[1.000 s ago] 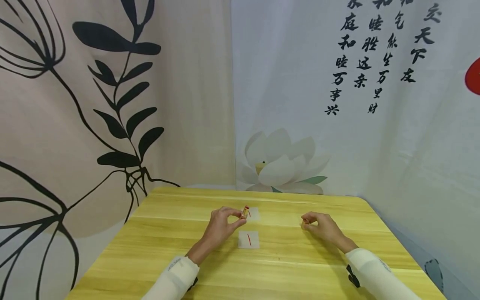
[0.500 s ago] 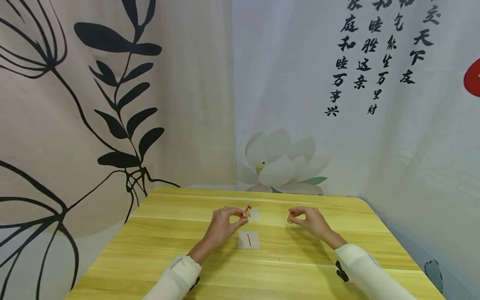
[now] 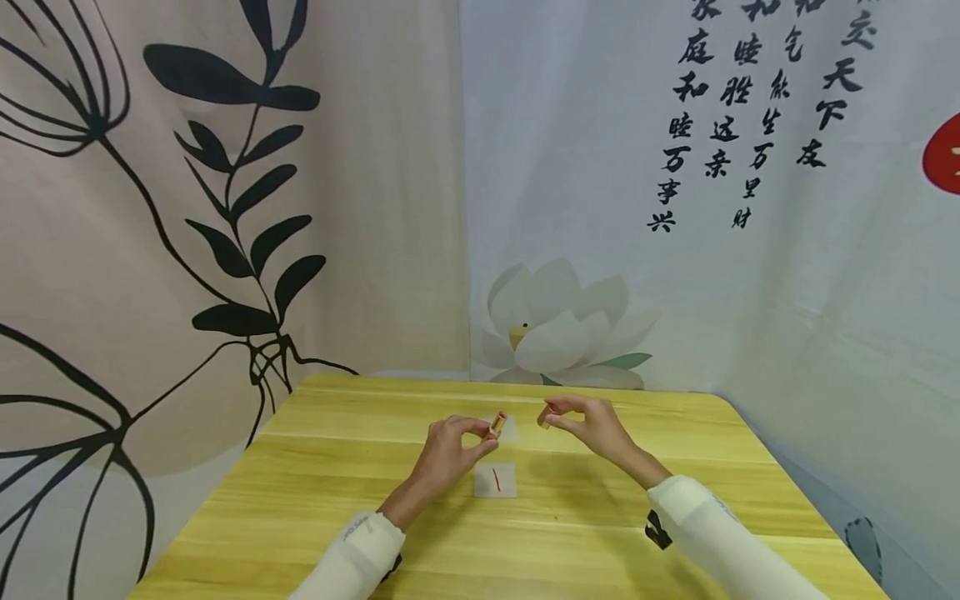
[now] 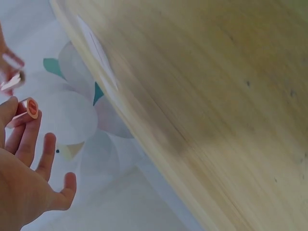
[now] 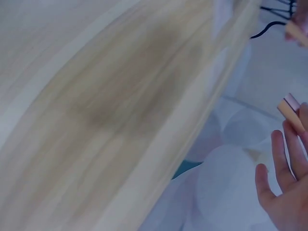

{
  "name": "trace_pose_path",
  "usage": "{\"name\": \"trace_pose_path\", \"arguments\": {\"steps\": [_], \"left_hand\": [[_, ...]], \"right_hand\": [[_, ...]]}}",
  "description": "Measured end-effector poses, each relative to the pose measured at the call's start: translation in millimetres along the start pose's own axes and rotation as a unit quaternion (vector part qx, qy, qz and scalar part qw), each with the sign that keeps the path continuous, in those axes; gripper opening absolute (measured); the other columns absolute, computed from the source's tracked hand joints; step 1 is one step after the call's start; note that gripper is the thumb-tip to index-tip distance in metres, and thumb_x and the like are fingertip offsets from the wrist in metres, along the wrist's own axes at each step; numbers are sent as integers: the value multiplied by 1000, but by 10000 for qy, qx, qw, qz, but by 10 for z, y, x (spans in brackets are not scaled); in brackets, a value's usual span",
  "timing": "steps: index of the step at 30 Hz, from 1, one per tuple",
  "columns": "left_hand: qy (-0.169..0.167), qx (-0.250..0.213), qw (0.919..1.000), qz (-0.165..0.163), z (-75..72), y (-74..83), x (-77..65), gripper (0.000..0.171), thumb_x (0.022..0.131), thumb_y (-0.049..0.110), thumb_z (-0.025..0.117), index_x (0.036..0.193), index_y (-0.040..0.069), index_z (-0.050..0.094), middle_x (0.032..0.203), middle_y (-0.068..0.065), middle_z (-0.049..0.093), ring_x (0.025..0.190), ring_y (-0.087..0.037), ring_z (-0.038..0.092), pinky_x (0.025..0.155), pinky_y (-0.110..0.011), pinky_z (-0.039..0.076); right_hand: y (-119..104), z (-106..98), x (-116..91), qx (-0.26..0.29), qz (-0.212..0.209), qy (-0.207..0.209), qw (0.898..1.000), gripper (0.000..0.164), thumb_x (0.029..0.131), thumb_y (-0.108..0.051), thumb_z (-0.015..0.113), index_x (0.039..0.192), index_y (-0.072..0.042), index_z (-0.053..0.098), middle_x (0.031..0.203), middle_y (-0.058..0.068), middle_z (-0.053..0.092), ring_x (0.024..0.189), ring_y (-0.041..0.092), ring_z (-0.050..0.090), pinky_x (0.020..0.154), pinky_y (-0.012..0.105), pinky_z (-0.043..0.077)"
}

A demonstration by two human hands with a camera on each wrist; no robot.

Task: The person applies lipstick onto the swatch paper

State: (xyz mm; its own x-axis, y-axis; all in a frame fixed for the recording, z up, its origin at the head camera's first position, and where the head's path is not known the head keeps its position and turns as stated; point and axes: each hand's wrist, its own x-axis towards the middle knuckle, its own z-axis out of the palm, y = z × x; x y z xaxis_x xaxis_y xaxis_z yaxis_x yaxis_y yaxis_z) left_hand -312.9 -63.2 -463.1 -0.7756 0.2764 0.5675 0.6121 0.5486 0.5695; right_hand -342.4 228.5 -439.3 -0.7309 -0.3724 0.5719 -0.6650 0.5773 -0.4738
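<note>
In the head view my left hand (image 3: 444, 452) pinches a gold lipstick (image 3: 498, 424) between thumb and fingertips, its red end tilted up and right. The left wrist view shows red inside the open end of the lipstick (image 4: 30, 110). To the right, my right hand (image 3: 600, 429) holds a small gold lipstick cap (image 3: 543, 416) between thumb and fingers. That cap (image 5: 291, 113) appears at the right edge of the right wrist view. A short gap separates cap and lipstick, and both are above the table. The remaining fingers of each hand are spread loosely.
A white paper square (image 3: 495, 481) with a red stroke lies on the yellow wooden table (image 3: 330, 475). Behind the lipstick a second paper (image 3: 512, 428) is partly hidden. Printed curtains (image 3: 390, 208) hang past the table's back edge.
My right hand has moved left and slightly up with the cap, closer to the lipstick. The left hand has stayed nearly still, while the lipstick has tilted further right.
</note>
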Motion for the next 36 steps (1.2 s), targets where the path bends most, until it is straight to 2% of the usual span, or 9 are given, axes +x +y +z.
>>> {"name": "trace_pose_path", "arguments": {"steps": [6, 12, 16, 22, 26, 31, 36], "left_hand": [[-87, 93, 9999, 60, 20, 3, -4, 13, 91, 27, 83, 100, 18, 82, 98, 7, 78, 101, -19, 69, 89, -48, 56], [-92, 46, 9998, 168, 5, 35, 9, 12, 90, 25, 83, 101, 18, 82, 98, 7, 79, 102, -20, 69, 91, -50, 54], [-113, 3, 9998, 174, -4, 57, 21, 13, 90, 24, 83, 101, 17, 82, 99, 7, 79, 102, -21, 69, 93, -52, 53], [-188, 9, 9997, 130, -8, 77, 12, 12, 91, 25, 82, 100, 17, 83, 99, 5, 78, 102, -22, 68, 94, -55, 51], [-194, 55, 9996, 172, -12, 89, 24, 13, 90, 26, 82, 100, 17, 83, 100, 6, 78, 101, -21, 68, 93, -53, 52], [-139, 82, 9995, 277, -7, 97, 48, 12, 89, 22, 84, 100, 16, 83, 99, 5, 79, 101, -21, 69, 95, -53, 51], [-108, 0, 9995, 310, -21, 112, 49, 13, 89, 20, 84, 101, 15, 83, 99, 4, 79, 102, -23, 70, 97, -57, 50]], "right_hand": [[-299, 45, 156, 251, -191, 68, 9995, 36, 92, -19, 80, 126, -9, 75, 111, 2, 78, 100, 22, 75, 90, 51, 59], [-496, 58, 273, 542, -215, -48, 9983, 34, 94, -21, 78, 127, -14, 75, 115, 1, 78, 104, 23, 74, 94, 54, 57], [-533, 65, 288, 558, -179, -74, 9983, 34, 94, -19, 79, 127, -14, 75, 114, 1, 78, 105, 24, 74, 93, 56, 57], [-531, 83, 261, 544, -143, -169, 9983, 36, 93, -19, 79, 129, -14, 75, 117, -1, 77, 107, 24, 74, 92, 53, 58], [-541, 85, 267, 578, -209, -201, 9979, 37, 94, -18, 78, 130, -10, 74, 118, 0, 77, 108, 24, 73, 92, 50, 58], [-566, 103, 281, 621, -295, -282, 9972, 39, 93, -15, 78, 131, -6, 72, 119, 3, 77, 107, 23, 73, 94, 54, 57], [-582, 153, 275, 530, -433, -299, 9972, 39, 91, -14, 80, 130, -10, 74, 114, 2, 78, 102, 18, 74, 93, 54, 57]]}}
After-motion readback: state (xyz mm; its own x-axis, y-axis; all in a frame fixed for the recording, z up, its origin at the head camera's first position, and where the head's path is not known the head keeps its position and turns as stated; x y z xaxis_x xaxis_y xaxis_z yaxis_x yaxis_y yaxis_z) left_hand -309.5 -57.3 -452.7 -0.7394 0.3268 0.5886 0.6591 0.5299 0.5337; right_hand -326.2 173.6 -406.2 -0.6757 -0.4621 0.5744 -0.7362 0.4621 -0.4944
